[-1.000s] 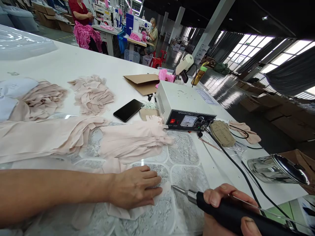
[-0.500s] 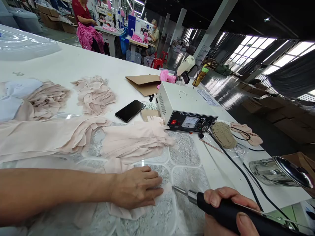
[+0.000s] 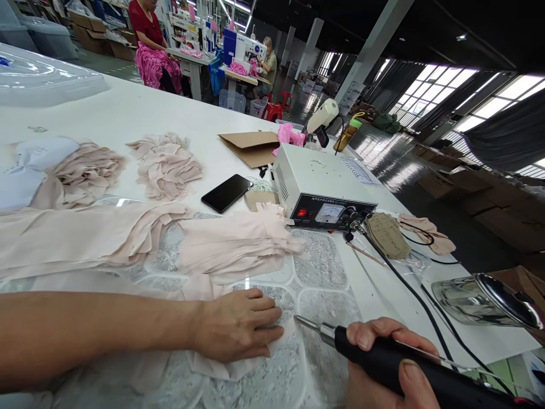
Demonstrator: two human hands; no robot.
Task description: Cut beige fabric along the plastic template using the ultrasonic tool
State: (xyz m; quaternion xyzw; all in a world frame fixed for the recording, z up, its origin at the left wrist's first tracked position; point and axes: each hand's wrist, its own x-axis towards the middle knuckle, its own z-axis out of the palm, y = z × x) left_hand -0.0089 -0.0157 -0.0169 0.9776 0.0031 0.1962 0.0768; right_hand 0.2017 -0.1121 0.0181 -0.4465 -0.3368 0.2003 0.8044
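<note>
My left hand [image 3: 240, 326] lies flat, palm down, with its fingers stretched out over a thin pale-pink fabric piece [image 3: 227, 370] on the patterned grey mat [image 3: 327, 309]. In my right hand [image 3: 370, 383] is a black-handled ultrasonic tool [image 3: 364, 349], its fingers wrapped round the grip. The tool's narrow metal tip points left, close to the fabric's right edge near my left fingertips; I cannot tell whether it touches. Beyond my left hand rests a stack of pale-pink fabric strips [image 3: 238, 244]. A wider layered fabric pile [image 3: 80, 236] is at the left.
A white control box [image 3: 327, 182] with a meter stands behind the mat, its black cable [image 3: 409, 289] running at the right. Around it are a phone [image 3: 226, 193], folded cardboard [image 3: 251, 145], brown templates [image 3: 387, 234] and a clear lidded jar [image 3: 472, 298]. Two people work at sewing machines behind.
My right hand and the tool have shifted slightly left and up, the tip moving a little along the fabric's edge. My left hand stays in place on the fabric.
</note>
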